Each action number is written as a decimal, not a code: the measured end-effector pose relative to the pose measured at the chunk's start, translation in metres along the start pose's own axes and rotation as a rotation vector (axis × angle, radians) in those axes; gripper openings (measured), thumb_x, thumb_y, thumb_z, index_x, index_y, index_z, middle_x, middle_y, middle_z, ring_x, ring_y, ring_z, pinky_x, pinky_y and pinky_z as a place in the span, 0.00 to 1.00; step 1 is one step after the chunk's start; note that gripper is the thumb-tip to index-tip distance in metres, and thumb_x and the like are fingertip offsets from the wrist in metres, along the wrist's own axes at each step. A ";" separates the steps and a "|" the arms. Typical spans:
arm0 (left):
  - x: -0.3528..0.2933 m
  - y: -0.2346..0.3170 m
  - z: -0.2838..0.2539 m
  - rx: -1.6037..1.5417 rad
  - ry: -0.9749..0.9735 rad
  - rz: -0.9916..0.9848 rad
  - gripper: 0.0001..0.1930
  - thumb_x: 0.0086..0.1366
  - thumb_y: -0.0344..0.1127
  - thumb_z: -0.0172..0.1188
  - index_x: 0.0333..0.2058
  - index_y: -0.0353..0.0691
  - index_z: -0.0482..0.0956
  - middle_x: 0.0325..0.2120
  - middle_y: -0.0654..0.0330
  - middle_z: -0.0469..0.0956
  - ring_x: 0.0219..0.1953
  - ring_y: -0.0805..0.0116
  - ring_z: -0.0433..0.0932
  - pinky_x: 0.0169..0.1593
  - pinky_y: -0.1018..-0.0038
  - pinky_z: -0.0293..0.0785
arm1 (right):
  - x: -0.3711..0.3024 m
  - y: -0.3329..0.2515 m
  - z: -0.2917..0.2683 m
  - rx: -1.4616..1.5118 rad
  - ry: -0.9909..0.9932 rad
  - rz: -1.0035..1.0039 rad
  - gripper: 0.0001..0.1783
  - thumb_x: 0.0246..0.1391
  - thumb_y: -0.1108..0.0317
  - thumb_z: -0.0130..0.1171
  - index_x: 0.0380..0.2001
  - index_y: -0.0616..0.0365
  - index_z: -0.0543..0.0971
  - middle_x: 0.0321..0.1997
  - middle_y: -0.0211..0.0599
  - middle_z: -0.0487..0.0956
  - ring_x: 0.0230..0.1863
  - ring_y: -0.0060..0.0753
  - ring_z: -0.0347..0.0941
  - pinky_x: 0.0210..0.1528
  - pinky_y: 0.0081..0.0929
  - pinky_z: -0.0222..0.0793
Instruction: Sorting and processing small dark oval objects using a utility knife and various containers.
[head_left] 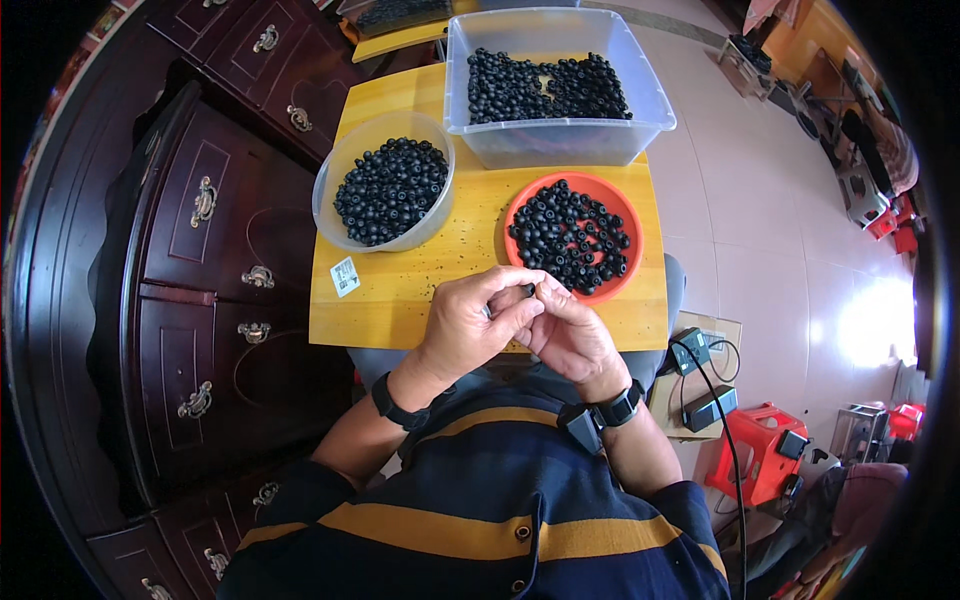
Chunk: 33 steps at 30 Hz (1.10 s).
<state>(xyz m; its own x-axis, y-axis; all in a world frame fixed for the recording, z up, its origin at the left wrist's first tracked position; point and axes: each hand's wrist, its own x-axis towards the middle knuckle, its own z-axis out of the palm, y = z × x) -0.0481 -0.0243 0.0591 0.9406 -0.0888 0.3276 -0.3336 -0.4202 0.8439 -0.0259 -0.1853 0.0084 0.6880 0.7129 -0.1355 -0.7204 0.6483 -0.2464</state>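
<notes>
My left hand (468, 318) and my right hand (572, 335) meet above the near edge of the yellow table (380, 320). Between my left thumb and forefinger is a small round black piece (528, 290) that looks like a bead. My right fingertips are pinched together right beside it; what they hold, if anything, is too small to tell. Just beyond my hands, a red bowl (633, 225) contains many similar black pieces with holes. More fill a round translucent tub (325, 205) at the left. A large clear plastic bin (550, 148) at the back holds another layer.
A small white label (345, 277) lies on the table's left part, with dark crumbs scattered nearby. Dark wooden drawers (210, 280) stand close on my left. To the right are a red stool (757, 450), black boxes with a cable (710, 408), and another person (865, 510) at the lower right.
</notes>
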 end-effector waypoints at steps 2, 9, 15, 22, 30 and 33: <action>0.000 0.001 0.000 0.035 0.007 0.026 0.16 0.59 0.26 0.71 0.47 0.41 0.84 0.16 0.64 0.69 0.18 0.76 0.67 0.27 0.75 0.69 | 0.002 -0.001 -0.005 -0.039 -0.020 -0.027 0.09 0.70 0.64 0.56 0.49 0.54 0.74 0.43 0.29 0.79 0.45 0.22 0.79 0.53 0.27 0.79; -0.003 0.000 -0.001 0.038 0.016 0.084 0.12 0.59 0.23 0.70 0.43 0.39 0.85 0.20 0.63 0.77 0.19 0.79 0.70 0.25 0.78 0.68 | -0.001 0.006 -0.008 -0.072 0.002 -0.132 0.09 0.69 0.63 0.58 0.48 0.53 0.75 0.42 0.26 0.79 0.45 0.21 0.79 0.51 0.24 0.79; -0.009 -0.013 -0.004 -0.028 0.021 0.112 0.08 0.61 0.23 0.69 0.39 0.35 0.82 0.23 0.65 0.82 0.21 0.84 0.74 0.25 0.82 0.67 | -0.001 0.005 -0.013 -0.069 -0.024 -0.143 0.10 0.69 0.62 0.57 0.48 0.51 0.76 0.41 0.25 0.80 0.45 0.20 0.79 0.50 0.23 0.79; 0.002 0.005 -0.013 0.029 -0.076 0.001 0.13 0.61 0.36 0.74 0.35 0.36 0.77 0.17 0.66 0.73 0.19 0.81 0.68 0.24 0.77 0.64 | -0.001 0.004 -0.010 -0.066 -0.048 -0.154 0.10 0.70 0.62 0.57 0.49 0.53 0.77 0.43 0.27 0.80 0.43 0.19 0.79 0.48 0.22 0.80; 0.011 0.002 -0.026 0.191 -0.208 0.002 0.25 0.58 0.54 0.75 0.26 0.38 0.74 0.15 0.61 0.69 0.17 0.70 0.68 0.23 0.72 0.64 | -0.004 0.004 -0.006 -0.133 -0.020 -0.148 0.10 0.68 0.66 0.60 0.49 0.56 0.79 0.43 0.26 0.81 0.43 0.19 0.77 0.48 0.22 0.77; 0.011 0.000 -0.026 0.229 -0.246 0.018 0.27 0.57 0.57 0.74 0.25 0.38 0.74 0.15 0.60 0.70 0.17 0.67 0.70 0.24 0.71 0.66 | -0.003 0.004 -0.011 -0.145 -0.045 -0.172 0.10 0.66 0.67 0.61 0.48 0.55 0.79 0.42 0.26 0.82 0.44 0.18 0.77 0.47 0.20 0.75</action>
<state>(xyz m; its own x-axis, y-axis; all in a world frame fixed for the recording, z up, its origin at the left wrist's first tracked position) -0.0391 -0.0014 0.0742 0.9312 -0.3011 0.2056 -0.3534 -0.6062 0.7125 -0.0300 -0.1874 -0.0026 0.7925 0.6087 -0.0378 -0.5705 0.7182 -0.3984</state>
